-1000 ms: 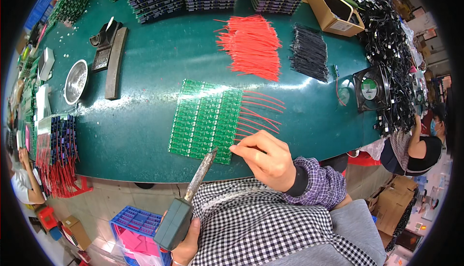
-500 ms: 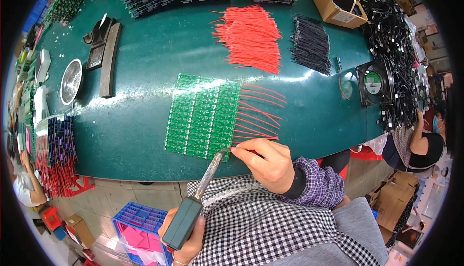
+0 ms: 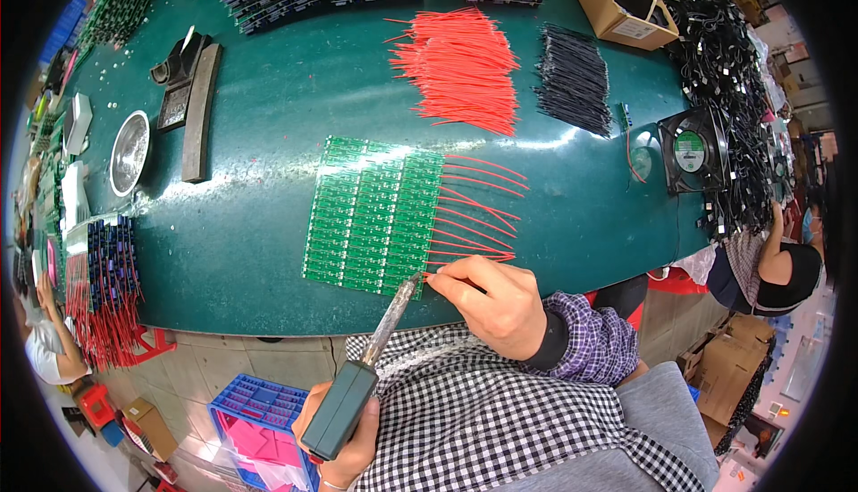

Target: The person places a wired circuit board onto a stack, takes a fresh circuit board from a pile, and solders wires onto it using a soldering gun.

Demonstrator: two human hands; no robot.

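Now left hand (image 3: 344, 443) grips soldering iron (image 3: 371, 362), tip up-right at green board (image 3: 375, 215); right hand (image 3: 492, 300) pinches red wire (image 3: 442, 270).

Left hand (image 3: 344, 443) cut off by lower edge.

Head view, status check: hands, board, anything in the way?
Left hand grips green-handled soldering iron, tip at green circuit board panel edge. Right hand pinches thin red wire there. Nothing blocking.
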